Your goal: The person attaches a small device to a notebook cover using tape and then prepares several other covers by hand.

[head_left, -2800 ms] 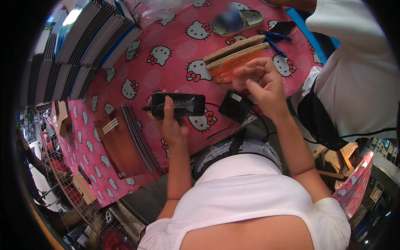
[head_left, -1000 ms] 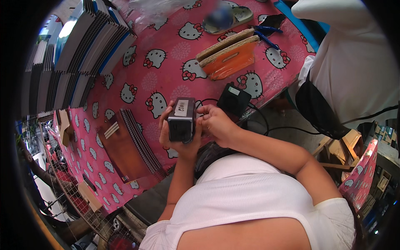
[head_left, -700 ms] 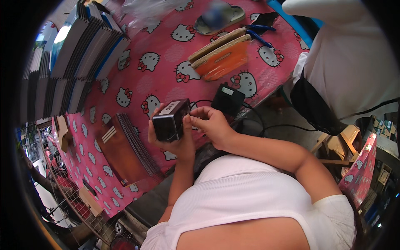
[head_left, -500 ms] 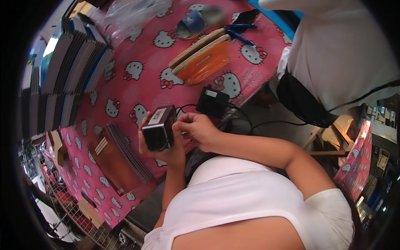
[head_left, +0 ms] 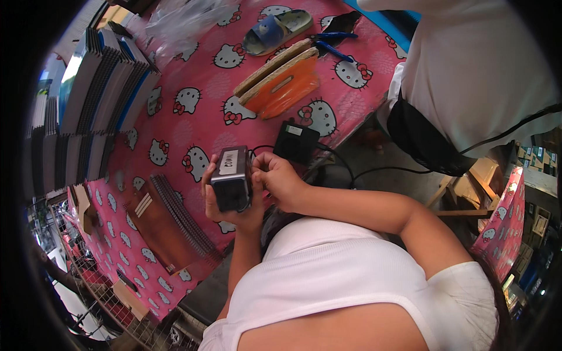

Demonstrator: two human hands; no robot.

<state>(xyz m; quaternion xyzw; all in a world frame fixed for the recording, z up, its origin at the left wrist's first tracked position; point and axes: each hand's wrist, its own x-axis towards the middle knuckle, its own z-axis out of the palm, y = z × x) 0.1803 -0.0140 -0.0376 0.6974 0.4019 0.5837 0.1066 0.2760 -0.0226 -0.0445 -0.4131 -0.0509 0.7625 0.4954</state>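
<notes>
My left hand (head_left: 249,217) is wrapped round a small boxy black and silver device (head_left: 231,187) with a white label on its top, held up over the table's near edge. Against the device's right side, my right hand (head_left: 278,178) is closed, thumb and forefinger pinched together; whatever lies between them is too small to make out. Just beyond, on the table, is a black box (head_left: 296,141) with a pale sticker and dark cables. One thin cable runs from near that box toward the device, its end hidden by my fingers.
A pink cartoon-print cloth covers the table (head_left: 187,126). Stacked spiral notebooks (head_left: 88,105) rise at left; brown spiral notebooks (head_left: 170,225) lie nearer. Beyond are an orange slab (head_left: 284,88), a blue slide sandal (head_left: 272,35) and a blue-handled tool (head_left: 333,50). Another person's white shirt (head_left: 480,76) is at right.
The device has shifted slightly right and turned in my left hand, its label now more upright. My right hand's pinching fingers stay close to its side.
</notes>
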